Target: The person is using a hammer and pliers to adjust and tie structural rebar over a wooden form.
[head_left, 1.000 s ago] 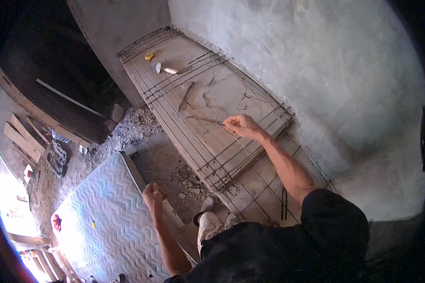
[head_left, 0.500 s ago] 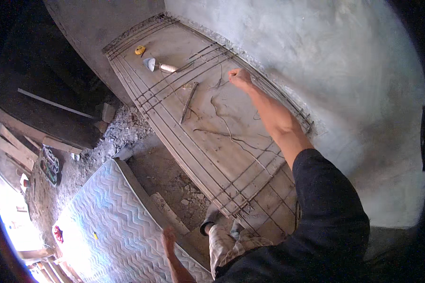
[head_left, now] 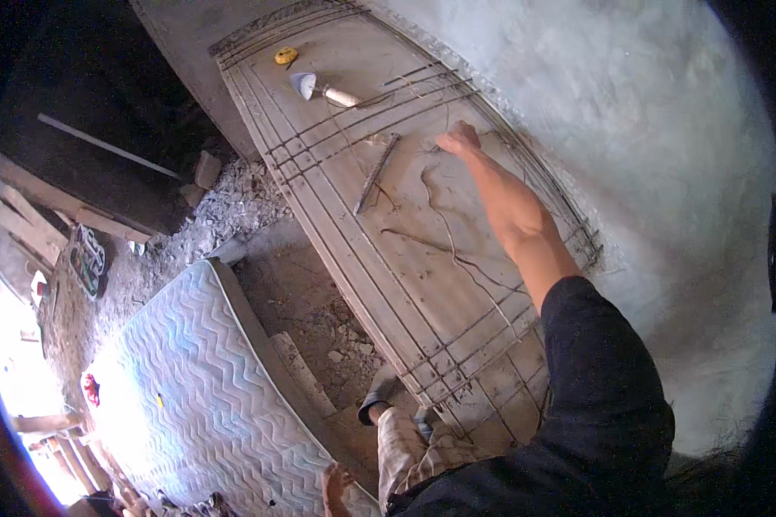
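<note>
My right hand (head_left: 459,138) reaches over the long slab (head_left: 414,284) with its bars, fingers closed beside thin wire bits; what they grip, if anything, is too small to make out. A short ribbed bar piece (head_left: 377,172) lies left of it, and long bent wires (head_left: 453,254) lie nearer me. A trowel (head_left: 336,93) with a pale handle and a round yellow object (head_left: 285,55) rest toward the far end. My left hand (head_left: 336,482) hangs low by the mattress edge, fingers curled; their contents are unclear.
A quilted mattress (head_left: 198,362) lies at left, beside rubble (head_left: 233,194) and loose planks (head_left: 30,224). A plastered wall (head_left: 664,155) runs along the slab's right side, and a dark opening (head_left: 103,77) is at upper left. My feet stand at the slab's near left edge.
Since a second ago my right hand has moved forward along the slab, away from the near bar crossings. My left hand has dropped lower in view, and the camera's view has shifted.
</note>
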A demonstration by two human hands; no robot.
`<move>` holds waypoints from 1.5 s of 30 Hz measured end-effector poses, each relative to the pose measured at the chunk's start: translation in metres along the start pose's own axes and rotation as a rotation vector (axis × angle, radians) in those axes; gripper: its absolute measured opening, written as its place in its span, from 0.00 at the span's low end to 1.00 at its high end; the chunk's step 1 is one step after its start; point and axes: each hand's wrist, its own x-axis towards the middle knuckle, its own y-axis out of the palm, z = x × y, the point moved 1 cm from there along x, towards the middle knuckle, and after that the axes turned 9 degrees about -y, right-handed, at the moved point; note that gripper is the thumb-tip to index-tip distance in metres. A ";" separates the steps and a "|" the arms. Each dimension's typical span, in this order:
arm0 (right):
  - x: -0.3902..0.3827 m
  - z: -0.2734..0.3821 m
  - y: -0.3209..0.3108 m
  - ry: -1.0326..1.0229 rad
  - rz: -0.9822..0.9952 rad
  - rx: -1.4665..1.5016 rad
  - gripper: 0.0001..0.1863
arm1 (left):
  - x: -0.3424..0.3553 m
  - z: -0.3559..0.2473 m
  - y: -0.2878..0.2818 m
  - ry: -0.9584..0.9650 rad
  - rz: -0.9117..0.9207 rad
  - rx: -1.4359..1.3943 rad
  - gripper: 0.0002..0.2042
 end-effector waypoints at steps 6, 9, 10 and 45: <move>0.012 -0.011 -0.001 -0.015 -0.084 0.302 0.28 | -0.007 -0.130 0.078 0.111 -0.202 0.043 0.19; 0.009 0.005 0.004 -0.149 -0.325 0.309 0.28 | -0.014 -0.156 0.090 0.207 -0.362 0.155 0.19; 0.015 -0.009 -0.001 -0.128 -0.433 0.156 0.27 | -0.019 -0.179 0.118 0.192 -0.354 0.178 0.18; -0.075 0.141 -0.092 -0.929 -0.734 0.339 0.11 | -0.048 -0.121 0.116 0.219 -0.365 0.090 0.09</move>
